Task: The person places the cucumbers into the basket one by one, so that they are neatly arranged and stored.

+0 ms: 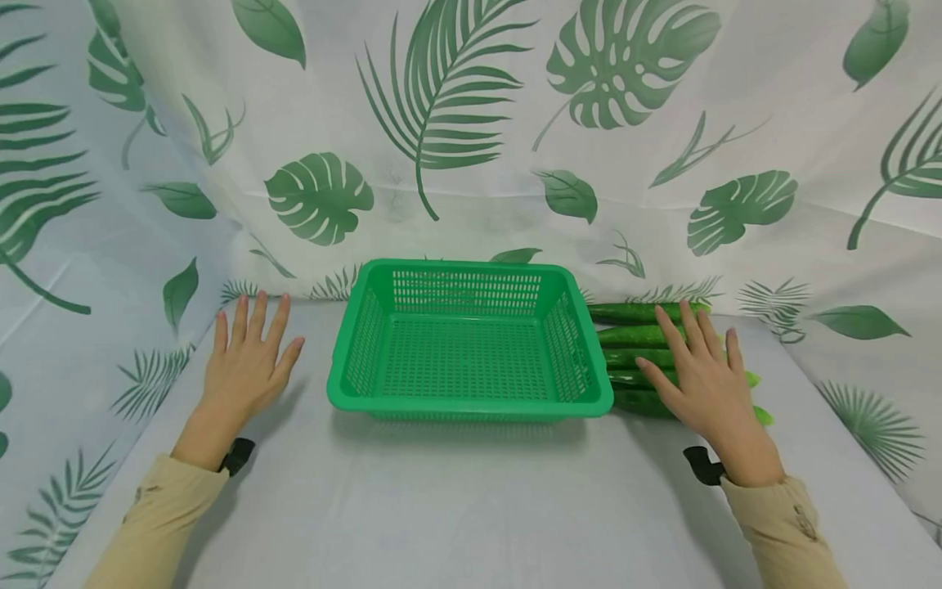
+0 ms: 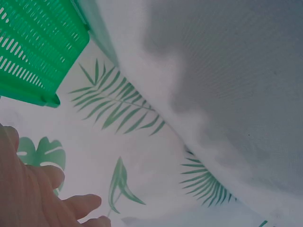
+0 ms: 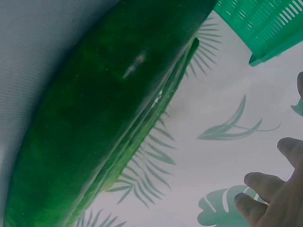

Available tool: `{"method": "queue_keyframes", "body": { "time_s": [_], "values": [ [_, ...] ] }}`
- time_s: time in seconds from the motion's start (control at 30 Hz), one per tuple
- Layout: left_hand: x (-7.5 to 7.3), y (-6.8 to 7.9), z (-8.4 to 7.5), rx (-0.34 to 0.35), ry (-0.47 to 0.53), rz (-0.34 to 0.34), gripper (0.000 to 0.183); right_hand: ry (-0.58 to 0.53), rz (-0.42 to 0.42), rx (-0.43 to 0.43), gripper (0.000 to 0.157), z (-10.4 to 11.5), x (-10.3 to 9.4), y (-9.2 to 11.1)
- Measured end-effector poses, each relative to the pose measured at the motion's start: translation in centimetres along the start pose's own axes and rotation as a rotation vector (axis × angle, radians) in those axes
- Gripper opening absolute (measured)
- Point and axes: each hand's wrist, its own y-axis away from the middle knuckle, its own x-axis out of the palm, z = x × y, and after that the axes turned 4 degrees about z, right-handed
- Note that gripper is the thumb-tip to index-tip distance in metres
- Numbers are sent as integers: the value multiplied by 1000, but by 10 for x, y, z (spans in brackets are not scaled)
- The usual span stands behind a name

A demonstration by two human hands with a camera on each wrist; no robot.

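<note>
A green plastic basket (image 1: 471,406) with slotted walls stands in the middle of the table, and nothing lies in it. To its right several dark green cucumbers (image 1: 639,357) lie side by side, their left ends partly hidden by the basket's rim. My left hand (image 1: 246,356) is spread with straight fingers to the left of the basket, holding nothing. My right hand (image 1: 702,372), fingers also spread, overlaps the cucumbers in the head view and grips none of them. In the right wrist view a cucumber (image 3: 109,99) looms large, with the fingers off to its right.
A white cloth (image 1: 456,507) covers the table. Behind and at both sides hang white curtains (image 1: 486,196) printed with green leaves, meeting the table at its far edge. Black wrist straps (image 1: 237,456) show at both sleeves.
</note>
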Motion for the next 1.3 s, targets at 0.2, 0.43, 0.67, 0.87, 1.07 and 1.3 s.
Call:
{"method": "queue_keyframes", "body": {
  "time_s": [0.2,0.43,0.67,0.87,1.07,1.3],
  "values": [
    [-1,0,2,3,-9,4,66,2,-8,-5,78,0,0,0],
    [-6,0,4,-3,-4,30,66,-46,-28,-20,77,1,-3,-1],
    [-8,-2,-1,-3,38,64,66,-391,-194,15,65,-21,-25,4],
    [-9,-6,-14,27,95,81,67,-601,-316,259,49,-53,-28,24],
    [-14,-7,-38,63,158,107,68,-1156,-448,353,33,-94,-13,41],
    [-13,-11,-67,179,229,156,76,-1455,-229,438,22,-136,6,71]
  ]
}}
